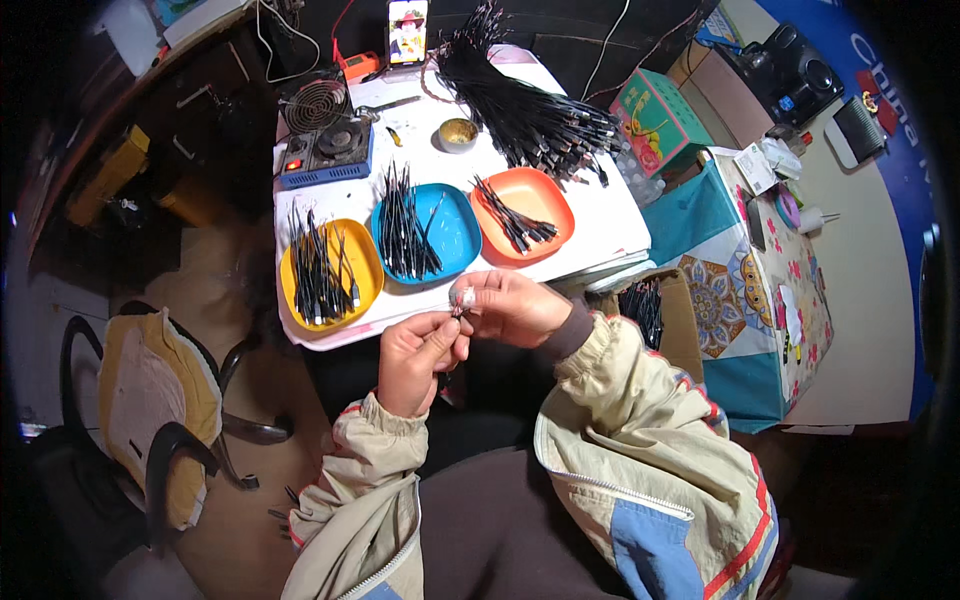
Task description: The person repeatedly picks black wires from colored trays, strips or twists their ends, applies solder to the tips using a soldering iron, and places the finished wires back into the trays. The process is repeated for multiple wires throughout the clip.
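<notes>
- Fingers (438, 345) of the left hand (410, 370) are pinched together on a thin cable end (458, 312), mostly hidden.
- Right hand (515, 308) meets it, fingertips closed at the same end.
- This cable end is by the white table's (602, 228) near edge.
- Beyond it, left to right: yellow tray (368, 268), blue tray (458, 225), orange tray (545, 195), each holding black cables (408, 235).

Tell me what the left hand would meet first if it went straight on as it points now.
Probably the right hand, just beyond the left hand in that line; whether they touch is unclear.
</notes>
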`<state>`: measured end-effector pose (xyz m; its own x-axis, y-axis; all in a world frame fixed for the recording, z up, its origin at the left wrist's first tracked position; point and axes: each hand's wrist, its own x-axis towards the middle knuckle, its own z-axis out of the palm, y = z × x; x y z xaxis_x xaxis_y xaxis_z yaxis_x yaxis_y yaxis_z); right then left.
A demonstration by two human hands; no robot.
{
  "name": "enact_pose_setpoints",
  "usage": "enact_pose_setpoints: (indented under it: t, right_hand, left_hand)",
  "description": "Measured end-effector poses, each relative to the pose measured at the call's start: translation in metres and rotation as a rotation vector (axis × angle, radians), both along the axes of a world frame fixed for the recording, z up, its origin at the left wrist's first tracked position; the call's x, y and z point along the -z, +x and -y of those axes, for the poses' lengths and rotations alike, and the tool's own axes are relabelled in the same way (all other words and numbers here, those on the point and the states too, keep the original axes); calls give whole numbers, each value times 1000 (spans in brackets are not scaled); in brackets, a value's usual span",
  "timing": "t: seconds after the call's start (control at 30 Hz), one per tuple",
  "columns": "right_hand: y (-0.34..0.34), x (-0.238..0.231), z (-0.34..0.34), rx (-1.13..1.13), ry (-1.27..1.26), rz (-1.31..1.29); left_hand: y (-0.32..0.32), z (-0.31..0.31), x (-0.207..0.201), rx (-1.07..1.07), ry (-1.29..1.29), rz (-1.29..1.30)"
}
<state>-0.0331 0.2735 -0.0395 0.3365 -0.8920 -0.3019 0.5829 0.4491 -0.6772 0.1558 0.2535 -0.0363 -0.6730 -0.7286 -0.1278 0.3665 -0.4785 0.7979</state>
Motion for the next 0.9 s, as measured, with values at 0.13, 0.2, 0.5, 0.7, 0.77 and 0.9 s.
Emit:
enact_pose_setpoints:
  t: [0.13, 0.2, 0.5, 0.7, 0.77, 0.9]
  right_hand:
    - [-99, -13, 103, 486, -834, -1660]
    - [-152, -17, 157, 568, -755, -1948]
    - [-235, -19, 230, 254, -456, -2442]
    - [-239, -34, 208, 36, -594, -2632]
    - [-235, -40, 202, -24, -586, -2617]
    - [-212, -66, 186, -21, -566, -2571]
  left_hand:
    - [0, 7, 7, -61, 40, -7]
    - [-1, 8, 9, -68, 20, 8]
    - [9, 12, 11, -97, 5, 66]
    - [5, 9, 13, -107, -10, 20]
    - [1, 4, 11, -92, 6, -7]
    - [1, -1, 2, -148, -36, -6]
